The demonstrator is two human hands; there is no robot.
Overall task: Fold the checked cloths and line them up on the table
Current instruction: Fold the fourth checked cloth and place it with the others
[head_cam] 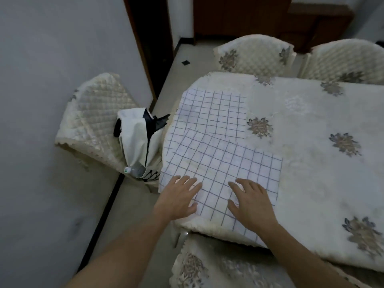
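Note:
Two white cloths with a dark grid pattern lie flat on the table's left end. The near checked cloth (pixel 226 163) overlaps the lower edge of the far checked cloth (pixel 214 111). My left hand (pixel 178 196) rests flat on the near cloth's left front part, fingers spread and straight. My right hand (pixel 249 202) presses flat on the same cloth to the right of it, fingers straight. Neither hand grips any fabric. The near cloth's front corner reaches the table's edge under my right wrist.
The table (pixel 311 163) wears a cream cover with grey flower motifs. Quilted chairs stand at the far side (pixel 255 53), the far right (pixel 345 59), the left (pixel 93 119) and just in front (pixel 218 267). A white bag with a bottle (pixel 139 146) sits on the left chair.

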